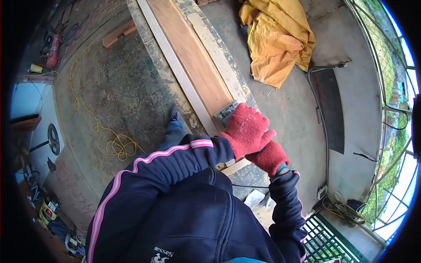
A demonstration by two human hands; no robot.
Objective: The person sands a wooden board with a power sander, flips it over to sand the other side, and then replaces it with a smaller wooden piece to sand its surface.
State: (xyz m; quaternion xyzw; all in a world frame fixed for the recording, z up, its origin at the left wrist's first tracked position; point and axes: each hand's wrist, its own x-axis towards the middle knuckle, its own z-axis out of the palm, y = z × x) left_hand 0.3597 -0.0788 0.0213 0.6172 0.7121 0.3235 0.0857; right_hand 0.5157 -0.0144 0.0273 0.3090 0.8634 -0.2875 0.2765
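Observation:
Both my hands wear red knitted gloves. My left hand (247, 130) is closed over the front of a power planer (226, 113), whose grey metal nose shows past the knuckles. Just behind it, my right hand (270, 158) is wrapped round the rear of the same tool, its grip hidden by the glove. The planer sits at the near part of a long reddish-brown wooden board (188, 48), which lies lengthwise on a worn workbench (239, 72). A pale wooden strip (175, 65) runs along the board's left side.
A dark cable (250, 186) passes below my hands. To the left, a yellow cord (97, 127) trails over the stained floor. A crumpled orange tarp (278, 44) lies right of the bench. Wood offcuts (118, 34) rest at upper left, and a green grate (329, 239) stands at lower right.

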